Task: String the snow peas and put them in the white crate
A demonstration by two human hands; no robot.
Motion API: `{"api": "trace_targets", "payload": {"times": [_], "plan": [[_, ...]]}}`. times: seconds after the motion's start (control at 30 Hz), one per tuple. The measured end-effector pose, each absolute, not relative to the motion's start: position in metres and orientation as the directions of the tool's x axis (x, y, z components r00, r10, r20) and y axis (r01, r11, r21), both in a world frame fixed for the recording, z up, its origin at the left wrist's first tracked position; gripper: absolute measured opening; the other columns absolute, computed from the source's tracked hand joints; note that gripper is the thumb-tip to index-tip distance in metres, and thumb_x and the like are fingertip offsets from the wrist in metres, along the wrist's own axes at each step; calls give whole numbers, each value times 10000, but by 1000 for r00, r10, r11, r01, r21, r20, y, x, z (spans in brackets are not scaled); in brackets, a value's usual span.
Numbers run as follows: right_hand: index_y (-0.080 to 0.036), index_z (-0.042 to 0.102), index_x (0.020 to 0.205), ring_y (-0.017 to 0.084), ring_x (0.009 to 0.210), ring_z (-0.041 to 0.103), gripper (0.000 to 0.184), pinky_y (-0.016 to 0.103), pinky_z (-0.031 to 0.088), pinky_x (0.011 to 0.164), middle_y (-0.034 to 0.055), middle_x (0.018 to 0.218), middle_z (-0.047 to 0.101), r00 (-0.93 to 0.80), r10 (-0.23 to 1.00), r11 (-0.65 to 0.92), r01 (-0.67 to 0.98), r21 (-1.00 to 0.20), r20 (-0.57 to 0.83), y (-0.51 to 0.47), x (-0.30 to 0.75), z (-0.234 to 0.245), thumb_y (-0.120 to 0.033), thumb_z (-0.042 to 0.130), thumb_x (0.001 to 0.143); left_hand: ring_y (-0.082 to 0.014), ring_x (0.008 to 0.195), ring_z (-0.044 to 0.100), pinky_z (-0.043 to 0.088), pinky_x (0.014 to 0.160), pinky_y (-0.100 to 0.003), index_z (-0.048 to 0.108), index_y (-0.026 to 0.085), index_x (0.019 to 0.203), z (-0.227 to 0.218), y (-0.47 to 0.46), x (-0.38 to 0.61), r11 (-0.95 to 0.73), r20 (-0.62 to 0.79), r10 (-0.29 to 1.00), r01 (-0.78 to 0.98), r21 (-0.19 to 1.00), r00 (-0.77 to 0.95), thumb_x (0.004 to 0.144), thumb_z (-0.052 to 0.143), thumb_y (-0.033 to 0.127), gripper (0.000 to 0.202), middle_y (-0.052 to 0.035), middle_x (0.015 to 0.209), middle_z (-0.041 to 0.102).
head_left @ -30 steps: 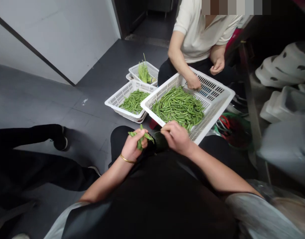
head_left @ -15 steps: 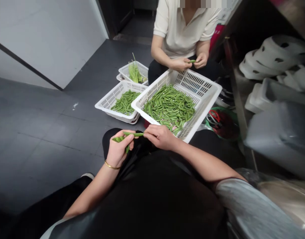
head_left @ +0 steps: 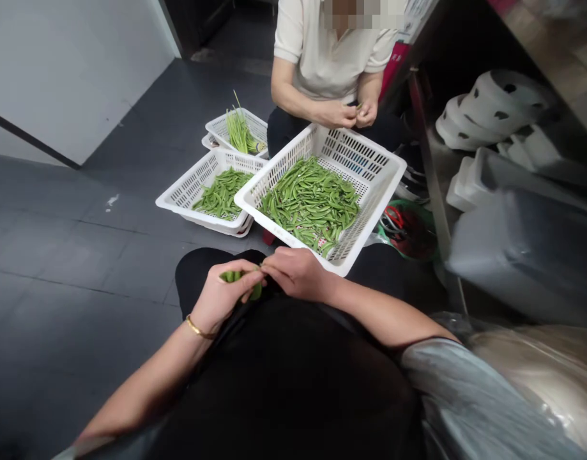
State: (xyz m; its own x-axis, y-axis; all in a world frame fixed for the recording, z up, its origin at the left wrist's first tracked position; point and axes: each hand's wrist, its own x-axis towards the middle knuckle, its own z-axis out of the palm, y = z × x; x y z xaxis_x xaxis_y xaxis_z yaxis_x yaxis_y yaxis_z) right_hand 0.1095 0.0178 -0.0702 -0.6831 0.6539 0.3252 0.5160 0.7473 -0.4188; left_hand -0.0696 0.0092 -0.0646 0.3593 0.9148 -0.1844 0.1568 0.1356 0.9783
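Note:
My left hand (head_left: 222,289), a gold bracelet on its wrist, is closed around several green pea pods (head_left: 232,276). Its thumb and forefinger meet the fingertips of my right hand (head_left: 297,273), which is pinched on the end of a pod; most of that pod is hidden by the fingers. Just beyond both hands is a large white slotted basket (head_left: 284,232), tilted, with a heap of pea pods (head_left: 312,198) inside.
Left of it, a smaller white basket (head_left: 171,201) holds more pods. Behind, another basket (head_left: 215,130) carries long green stalks (head_left: 239,133). A co-worker's hands (head_left: 343,115) meet over the far rim. Grey bins (head_left: 508,236) and a green-rimmed container (head_left: 411,233) stand right.
My hands have come closer together, and the pod that stretched between them is now mostly covered by fingers. The whole view has shifted, so the baskets appear further left.

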Motion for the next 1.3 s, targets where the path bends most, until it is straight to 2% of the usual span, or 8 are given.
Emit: {"api": "trace_targets", "payload": {"times": [0.27, 0.4, 0.6, 0.77, 0.83, 0.93, 1.07, 1.3], "plan": [[-198, 529, 1216, 104, 704, 628, 372, 206, 465, 641, 24, 952, 670, -717, 689, 494, 576, -651, -111, 53, 168, -83, -316, 564, 865, -98, 488, 483, 356, 376, -172, 546, 144, 612, -96, 46, -116, 334, -437, 899, -643, 689, -1, 679, 694, 252, 195, 0, 536, 538], [-164, 665, 1022, 190, 838, 658, 225, 247, 464, 695, 92, 945, 706, -440, 770, 408, 896, -174, -462, 100, 192, -111, -144, 513, 856, -77, 483, 435, 384, 411, -176, 458, 152, 593, -97, 45, -114, 440, -447, 872, -720, 537, 199, 646, 717, 193, 267, 41, 516, 422], [-99, 696, 792, 244, 810, 672, 131, 276, 476, 694, 158, 823, 717, -356, 720, 404, 913, -58, -596, 126, 187, -156, -49, 616, 701, -126, 560, 536, 417, 442, -204, 596, 148, 759, -100, 32, -100, 525, -438, 848, -579, 623, 298, 618, 720, 131, 189, -4, 606, 548], [-110, 653, 769, 218, 767, 663, 125, 266, 480, 647, 145, 810, 705, -347, 777, 342, 933, -111, -525, 135, 210, -117, -223, 662, 715, -74, 421, 433, 345, 398, -197, 662, 117, 792, -102, 27, -93, 534, -432, 845, -469, 704, 315, 675, 717, 199, 154, 11, 522, 525], [-132, 616, 824, 153, 659, 646, 219, 235, 480, 594, 82, 741, 694, -427, 765, 260, 890, -375, -483, 121, 208, -100, -346, 574, 804, -76, 427, 445, 351, 412, -203, 682, 111, 837, -100, 24, -80, 489, -415, 872, -407, 771, 260, 687, 724, 234, 198, 14, 522, 526], [-143, 560, 803, 104, 494, 580, 305, 219, 472, 504, -2, 580, 624, -628, 668, -123, 436, -892, -399, 80, 181, -94, -446, 583, 778, -80, 451, 477, 364, 436, -210, 693, 119, 952, -93, 18, -60, 414, -371, 908, -277, 867, 195, 674, 744, 262, 317, -10, 607, 595], [-142, 542, 721, 90, 449, 548, 349, 209, 455, 464, -32, 533, 582, -780, 540, -362, 123, -924, -316, 37, 136, -102, -466, 668, 701, -86, 462, 492, 376, 464, -216, 699, 118, 850, -85, 9, -51, 354, -294, 912, -190, 916, 285, 674, 744, 284, 247, -13, 590, 589], [-165, 618, 896, 85, 614, 549, 140, 206, 447, 580, -1, 736, 605, -504, 849, 305, 216, -928, 162, 31, 131, -67, -278, 610, 813, -73, 372, 441, 315, 379, -182, 635, 116, 732, -78, 0, -68, 458, -362, 855, -215, 862, 372, 651, 751, 290, 224, 22, 458, 526]]}}
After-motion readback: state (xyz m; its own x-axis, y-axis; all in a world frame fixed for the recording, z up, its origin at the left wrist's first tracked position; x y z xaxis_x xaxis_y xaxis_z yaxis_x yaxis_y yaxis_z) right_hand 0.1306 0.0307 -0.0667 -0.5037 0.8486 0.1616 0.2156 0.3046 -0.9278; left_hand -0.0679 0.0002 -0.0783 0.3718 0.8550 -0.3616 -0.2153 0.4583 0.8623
